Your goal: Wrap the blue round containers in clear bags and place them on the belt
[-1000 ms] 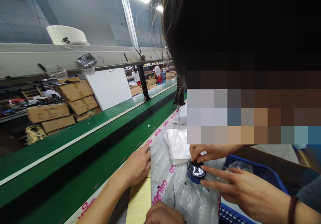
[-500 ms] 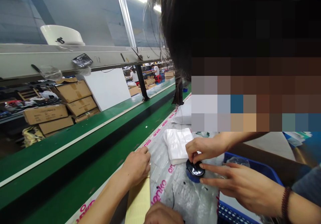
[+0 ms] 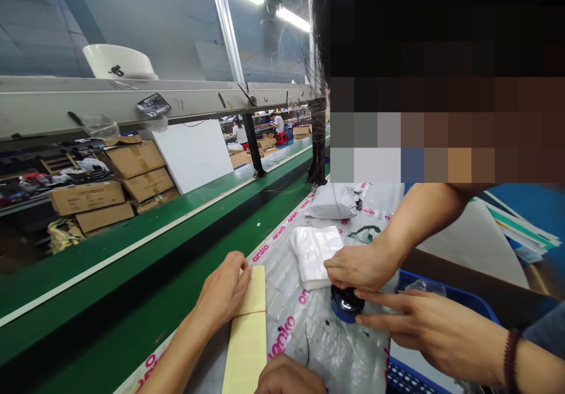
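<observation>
Head view: L hand (image 3: pixel 223 291) on yellow pad (image 3: pixel 248 338); R hand (image 3: pixel 286 377) just below.

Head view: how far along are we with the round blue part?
Done: nothing looks finished. In hand: a co-worker's upper hand covers the round blue part on the plastic sheet, the lower hand touching its side. Your left hand rests on the yellow pad; your right hand barely shows. Left: the white bag stack beside it lies untouched.
</observation>
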Available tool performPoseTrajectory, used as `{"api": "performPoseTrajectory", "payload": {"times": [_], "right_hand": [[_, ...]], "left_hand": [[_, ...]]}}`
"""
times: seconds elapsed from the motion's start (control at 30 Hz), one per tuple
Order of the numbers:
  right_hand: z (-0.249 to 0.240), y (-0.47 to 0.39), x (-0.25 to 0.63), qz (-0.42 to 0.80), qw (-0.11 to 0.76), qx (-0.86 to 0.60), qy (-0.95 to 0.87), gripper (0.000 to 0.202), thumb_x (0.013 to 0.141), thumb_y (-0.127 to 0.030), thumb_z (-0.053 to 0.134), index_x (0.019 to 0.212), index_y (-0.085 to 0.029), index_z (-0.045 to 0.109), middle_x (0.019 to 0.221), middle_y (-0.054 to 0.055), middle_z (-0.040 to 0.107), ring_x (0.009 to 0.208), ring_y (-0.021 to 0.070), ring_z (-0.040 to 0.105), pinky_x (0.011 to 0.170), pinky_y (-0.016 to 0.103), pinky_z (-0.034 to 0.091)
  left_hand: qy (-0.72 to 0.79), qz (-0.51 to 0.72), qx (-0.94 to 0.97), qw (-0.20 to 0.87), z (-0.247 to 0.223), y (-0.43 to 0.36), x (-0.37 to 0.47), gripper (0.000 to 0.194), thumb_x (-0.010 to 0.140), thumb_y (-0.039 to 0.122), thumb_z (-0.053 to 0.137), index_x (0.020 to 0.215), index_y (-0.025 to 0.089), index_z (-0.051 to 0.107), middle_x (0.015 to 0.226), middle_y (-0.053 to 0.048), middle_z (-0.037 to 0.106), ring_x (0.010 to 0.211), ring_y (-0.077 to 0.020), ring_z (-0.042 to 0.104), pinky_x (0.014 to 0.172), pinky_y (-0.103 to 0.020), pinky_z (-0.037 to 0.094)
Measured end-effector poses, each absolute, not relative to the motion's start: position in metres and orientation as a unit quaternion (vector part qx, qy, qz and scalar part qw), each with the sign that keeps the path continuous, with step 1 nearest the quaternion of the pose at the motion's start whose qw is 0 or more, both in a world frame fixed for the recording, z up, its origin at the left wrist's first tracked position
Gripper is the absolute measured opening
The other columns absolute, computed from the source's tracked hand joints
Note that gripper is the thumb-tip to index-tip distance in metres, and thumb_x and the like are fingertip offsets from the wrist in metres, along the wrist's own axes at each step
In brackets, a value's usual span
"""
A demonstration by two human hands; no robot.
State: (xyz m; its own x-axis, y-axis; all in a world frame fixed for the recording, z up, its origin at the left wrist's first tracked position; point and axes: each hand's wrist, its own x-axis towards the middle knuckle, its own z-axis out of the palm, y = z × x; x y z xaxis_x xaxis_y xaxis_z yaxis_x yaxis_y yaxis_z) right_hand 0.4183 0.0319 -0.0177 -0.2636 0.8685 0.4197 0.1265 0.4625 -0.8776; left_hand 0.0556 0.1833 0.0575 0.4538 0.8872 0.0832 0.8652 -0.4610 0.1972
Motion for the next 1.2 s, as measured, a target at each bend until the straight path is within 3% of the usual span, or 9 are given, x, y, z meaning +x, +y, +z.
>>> {"api": "performPoseTrajectory", "payload": {"times": [0.17,0.33,0.43,0.53,0.67,0.8,0.9,1.03,1.2], "right_hand": [[-0.015,0.032,0.416,0.382,0.504,-0.348,-0.693,0.048,0.076,-0.011,0.080,0.113,-0.041,0.077,0.117,0.000,0.074,0.105,0.0319,0.073,0.077,0.037,0.068],[-0.002,0.031,0.401,0.358,0.510,-0.390,-0.678,0.030,0.101,-0.029,0.052,0.115,-0.040,0.077,0.109,0.002,0.076,0.081,0.0240,0.076,0.052,0.030,0.062],[0.004,0.030,0.393,0.325,0.489,-0.396,-0.706,0.015,0.086,-0.027,0.076,0.092,-0.040,0.081,0.103,-0.003,0.078,0.095,0.0290,0.075,0.061,0.033,0.062],[0.009,0.027,0.387,0.296,0.478,-0.393,-0.727,0.021,0.074,-0.021,0.088,0.085,-0.036,0.080,0.099,-0.003,0.078,0.103,0.0314,0.073,0.067,0.034,0.062],[0.018,0.021,0.379,0.290,0.476,-0.386,-0.735,0.017,0.080,-0.025,0.084,0.093,-0.035,0.079,0.090,0.000,0.078,0.096,0.0287,0.074,0.066,0.033,0.062],[0.028,0.021,0.369,0.301,0.468,-0.385,-0.737,0.007,0.086,-0.031,0.079,0.091,-0.035,0.078,0.084,0.001,0.077,0.085,0.0276,0.075,0.060,0.032,0.059],[0.028,0.022,0.364,0.290,0.484,-0.383,-0.731,0.004,0.084,-0.033,0.080,0.086,-0.034,0.077,0.083,0.001,0.077,0.079,0.0274,0.075,0.057,0.031,0.058],[0.022,0.020,0.364,0.286,0.518,-0.381,-0.710,0.007,0.083,-0.034,0.082,0.087,-0.033,0.077,0.089,0.000,0.077,0.088,0.0281,0.074,0.061,0.034,0.059],[0.017,0.019,0.369,0.294,0.516,-0.381,-0.709,0.011,0.081,-0.032,0.084,0.089,-0.035,0.077,0.098,0.000,0.078,0.095,0.0290,0.073,0.063,0.036,0.059]], "left_hand": [[0.548,0.193,0.809,0.095,0.044,0.157,0.039,0.027,0.101,0.039,0.028,0.099,0.026,0.052,0.139,-0.003,0.052,0.114,-0.0220,0.059,0.091,-0.038,0.046],[0.537,0.343,0.735,0.231,0.024,0.137,0.024,0.037,0.093,0.061,0.048,0.098,0.026,0.059,0.123,-0.004,0.064,0.107,-0.0229,0.062,0.087,-0.032,0.049],[0.564,0.358,0.694,0.268,0.012,0.139,0.019,0.046,0.088,0.069,0.051,0.103,0.026,0.060,0.117,-0.003,0.068,0.098,-0.0229,0.065,0.080,-0.031,0.050],[0.581,0.339,0.694,0.255,0.004,0.141,0.020,0.046,0.088,0.069,0.048,0.103,0.027,0.060,0.112,-0.002,0.069,0.097,-0.0238,0.065,0.082,-0.034,0.050],[0.613,0.237,0.733,0.177,0.006,0.131,0.031,0.049,0.089,0.065,0.040,0.114,0.027,0.059,0.122,-0.006,0.067,0.112,-0.0304,0.063,0.094,-0.045,0.048],[0.618,0.142,0.772,0.050,0.012,0.116,0.045,0.074,0.084,0.064,0.043,0.138,0.013,0.054,0.133,-0.017,0.062,0.123,-0.0386,0.055,0.104,-0.056,0.041],[0.603,0.095,0.792,0.000,0.011,0.109,0.051,0.087,0.082,0.065,0.050,0.147,0.007,0.047,0.131,-0.021,0.062,0.118,-0.0417,0.056,0.100,-0.058,0.042],[0.585,0.088,0.806,-0.024,0.008,0.105,0.052,0.083,0.084,0.057,0.054,0.149,0.007,0.046,0.126,-0.021,0.064,0.113,-0.0420,0.057,0.096,-0.058,0.044],[0.569,0.112,0.813,0.055,0.003,0.108,0.050,0.076,0.081,0.039,0.054,0.152,0.014,0.042,0.142,-0.015,0.058,0.126,-0.0356,0.055,0.105,-0.052,0.047]]}}
